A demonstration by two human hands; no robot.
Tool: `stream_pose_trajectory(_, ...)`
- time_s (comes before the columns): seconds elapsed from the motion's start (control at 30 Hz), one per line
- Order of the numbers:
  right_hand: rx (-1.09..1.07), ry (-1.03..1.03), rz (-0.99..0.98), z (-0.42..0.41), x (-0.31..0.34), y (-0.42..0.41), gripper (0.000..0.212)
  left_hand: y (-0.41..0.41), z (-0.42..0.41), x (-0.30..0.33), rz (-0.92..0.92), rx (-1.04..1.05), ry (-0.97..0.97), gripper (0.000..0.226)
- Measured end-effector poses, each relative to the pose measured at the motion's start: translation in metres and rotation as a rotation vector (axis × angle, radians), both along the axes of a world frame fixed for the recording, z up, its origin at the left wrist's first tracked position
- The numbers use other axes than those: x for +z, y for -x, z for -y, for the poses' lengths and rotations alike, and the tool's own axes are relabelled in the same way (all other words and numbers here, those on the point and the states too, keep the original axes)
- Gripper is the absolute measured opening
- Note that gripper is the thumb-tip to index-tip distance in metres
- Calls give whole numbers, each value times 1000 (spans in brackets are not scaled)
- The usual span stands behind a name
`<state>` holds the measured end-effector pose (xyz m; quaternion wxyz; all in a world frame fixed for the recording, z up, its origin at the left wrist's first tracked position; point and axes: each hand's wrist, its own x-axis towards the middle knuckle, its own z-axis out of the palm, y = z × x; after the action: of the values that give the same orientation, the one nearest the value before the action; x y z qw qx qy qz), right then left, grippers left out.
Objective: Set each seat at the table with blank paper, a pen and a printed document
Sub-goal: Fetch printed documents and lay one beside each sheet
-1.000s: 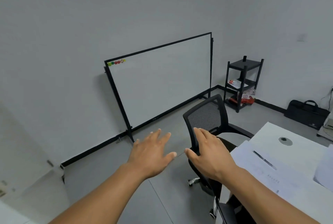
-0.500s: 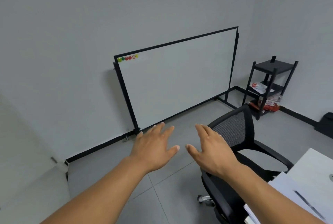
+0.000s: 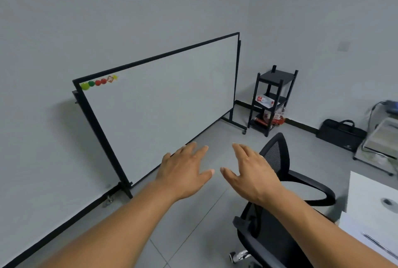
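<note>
Grey floor tiles and pale grey walls fill most of the view. Nearest, at 5 o'clock, the white counter shows its corner, with a sheet of paper lying at its near edge and a pen resting on that sheet; whether the sheet is printed or blank I cannot tell. Just beside the counter, at 4 o'clock, stands a black office chair, its mesh back upright. Both bare forearms reach forward over the floor. The left hand and the right hand hover side by side, palms down, fingers spread and straight, holding nothing, thumbs near each other but apart. The right hand hangs in front of the chair back; contact cannot be judged. Farther off, from 10 to 12 o'clock, a black-framed whiteboard stands by the wall, coloured magnets at its top corner. At 1 o'clock a black shelf rack holds a few items, and at 2 o'clock a black bag sits on the floor against the wall.
</note>
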<state>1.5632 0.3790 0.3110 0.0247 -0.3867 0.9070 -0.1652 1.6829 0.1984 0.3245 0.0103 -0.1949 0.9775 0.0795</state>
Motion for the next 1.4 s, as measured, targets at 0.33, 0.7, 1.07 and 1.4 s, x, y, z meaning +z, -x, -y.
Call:
stream_pose_trajectory(0.33, -144, -86, 11, 61, 4, 62, 74, 99, 79, -8, 3, -162, -13, 80)
stream_pose_trajectory(0.7, -262, -84, 44, 150, 28, 207, 63, 259, 160, 26, -3, -259, 52, 79)
stream_pose_trajectory(1.07, -574, -85, 60, 148, 39, 320, 64, 427, 177, 30, -27, -540, 16, 78)
stream_pose_trajectory(1.4, -1018, -49, 31, 147, 55, 373, 64, 575, 152, 45, -71, -977, 31, 79)
